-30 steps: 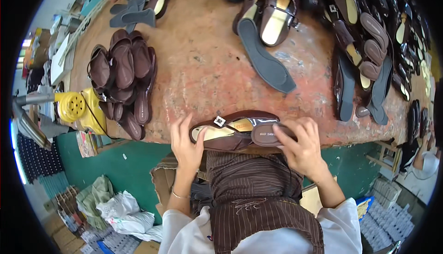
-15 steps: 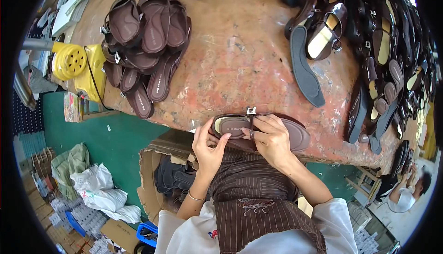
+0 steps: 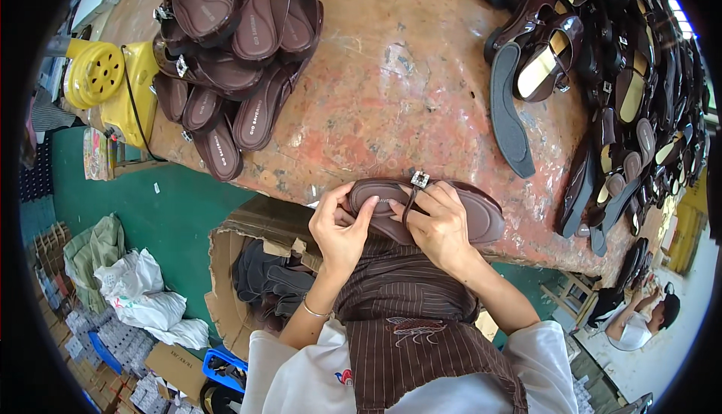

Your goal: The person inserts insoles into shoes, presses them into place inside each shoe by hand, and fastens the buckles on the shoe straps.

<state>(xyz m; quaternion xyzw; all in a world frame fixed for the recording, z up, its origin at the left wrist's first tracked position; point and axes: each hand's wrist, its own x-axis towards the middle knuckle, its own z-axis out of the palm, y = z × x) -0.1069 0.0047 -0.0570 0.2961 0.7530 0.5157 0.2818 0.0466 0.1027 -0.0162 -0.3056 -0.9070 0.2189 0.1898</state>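
Brown sandal [image 3: 451, 211] held at the near edge of the worktop [image 3: 391, 98], left hand [image 3: 340, 227] pinching its heel end, right hand [image 3: 440, 226] closed on the strap by the square buckle [image 3: 420, 179]. Could slide off that edge into the cardboard box [image 3: 226, 263] just below the sandal (part of it overhangs). Strap end hidden under fingers; box contents too dark to make out.

Sandal [image 3: 451, 211] middle under hands [image 3: 391, 226]
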